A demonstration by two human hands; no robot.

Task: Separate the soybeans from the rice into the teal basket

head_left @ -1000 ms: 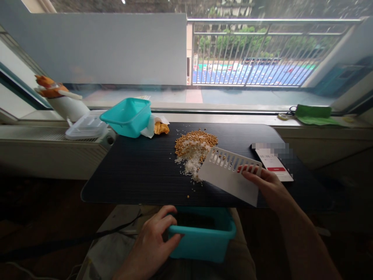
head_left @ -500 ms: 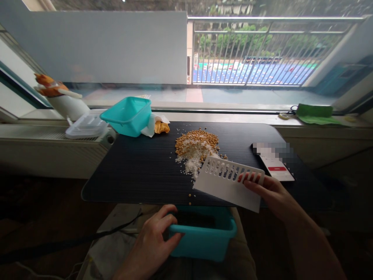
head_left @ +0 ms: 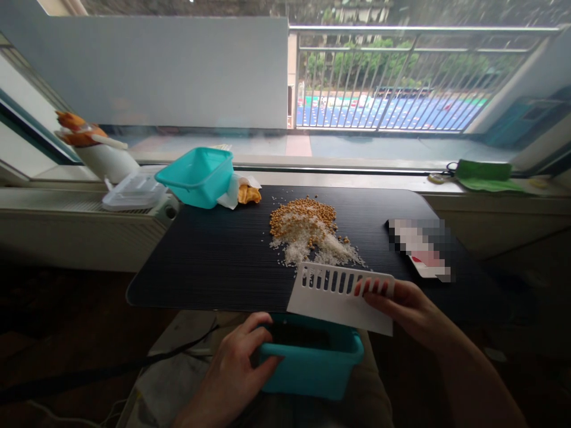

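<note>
My left hand (head_left: 243, 353) grips the left rim of a turquoise plastic bin (head_left: 312, 371), which sits below the table's front edge. The bin's inside is dark, so its contents cannot be made out. In my right hand (head_left: 404, 303) is a flat white plastic board with a row of slots (head_left: 339, 306), tilted over the table's front edge above the bin. My fingers close round its right end. Just beyond the board, a heap of yellow soybeans (head_left: 307, 208) lies on the dark table with white rice grains (head_left: 336, 249) spilling along its near side.
On the dark table (head_left: 191, 255) a second turquoise bin (head_left: 196, 178) stands at the back left, beside an orange crumpled piece (head_left: 248, 193). A phone (head_left: 428, 261) lies at the right. A clear lid (head_left: 134, 193) and green cloth (head_left: 486, 175) rest near the window.
My right hand has drawn the slotted board toward me and slightly left, away from the heap. Rice it covered now shows, spread at the heap's near right. My left hand stays on the bin.
</note>
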